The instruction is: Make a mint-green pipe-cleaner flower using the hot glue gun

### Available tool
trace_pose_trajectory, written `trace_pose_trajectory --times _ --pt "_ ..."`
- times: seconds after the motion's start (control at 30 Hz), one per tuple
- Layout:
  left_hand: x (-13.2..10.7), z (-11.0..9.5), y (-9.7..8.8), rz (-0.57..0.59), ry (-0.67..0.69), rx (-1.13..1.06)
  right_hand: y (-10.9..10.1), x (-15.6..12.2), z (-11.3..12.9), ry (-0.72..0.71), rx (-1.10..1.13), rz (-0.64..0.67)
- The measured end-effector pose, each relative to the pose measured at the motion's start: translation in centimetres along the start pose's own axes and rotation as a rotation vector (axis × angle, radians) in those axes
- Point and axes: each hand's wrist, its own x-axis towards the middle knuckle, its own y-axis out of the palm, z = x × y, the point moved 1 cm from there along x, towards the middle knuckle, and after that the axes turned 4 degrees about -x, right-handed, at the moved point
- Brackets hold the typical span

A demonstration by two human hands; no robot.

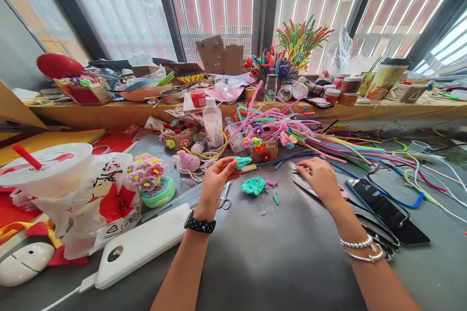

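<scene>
My left hand (214, 185), with a dark watch strap at the wrist, pinches a small teal fuzzy pipe-cleaner piece (242, 162) between thumb and fingers. On the table just below it lies a round teal pipe-cleaner flower (254, 185). Pink fuzzy scraps (271, 182) and a short teal snippet (276, 199) are beside the flower. To the right, my right hand (320, 179) is low over the table, fingertips drawn together; whatever they grip is too small to make out. Pointed scissors (308, 189) lie under that hand. Small silver scissors (225, 199) rest beside my left wrist.
A white power bank (146, 245), a bagged drink cup (47, 165) and a fuzzy flower pot (157, 192) stand left. Pipe cleaners (306, 131) spread across the back. A phone (386, 211) and glasses (377, 233) lie right. A bottle (213, 126) stands behind my left hand.
</scene>
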Motion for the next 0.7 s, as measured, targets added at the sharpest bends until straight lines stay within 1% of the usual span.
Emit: trace_pose_trajectory --times 0.03,0.07,0.13,0.2,0.27,0.33,0.47,0.6,0.7 --pt "0.0 0.0 0.0 0.008 0.003 0.008 0.3 0.5 1.8 -0.136 0.121 0.112" --pt "0.0 0.0 0.1 0.017 0.004 0.018 0.7 1.0 3.6 -0.235 0.195 0.220" --pt "0.0 0.1 0.1 0.028 0.002 0.039 1.6 2.0 6.7 -0.374 0.225 0.419" --pt "-0.1 0.1 0.1 0.028 -0.001 0.056 2.5 3.0 8.9 -0.438 0.235 0.513" --pt "-0.1 0.0 0.1 0.025 -0.001 0.068 3.1 3.8 10.1 -0.468 0.236 0.586" --pt "-0.1 0.0 0.1 0.023 0.000 0.078 3.6 4.5 10.6 -0.473 0.224 0.660" --pt "0.0 0.0 0.0 0.013 0.010 0.076 3.9 5.3 10.7 -0.451 0.203 0.774" --pt "0.0 0.0 0.0 0.013 0.012 0.062 4.5 5.3 10.4 -0.415 0.232 0.827" --pt "-0.1 0.0 0.1 0.001 0.013 0.051 5.1 5.0 9.9 -0.380 0.288 0.828"
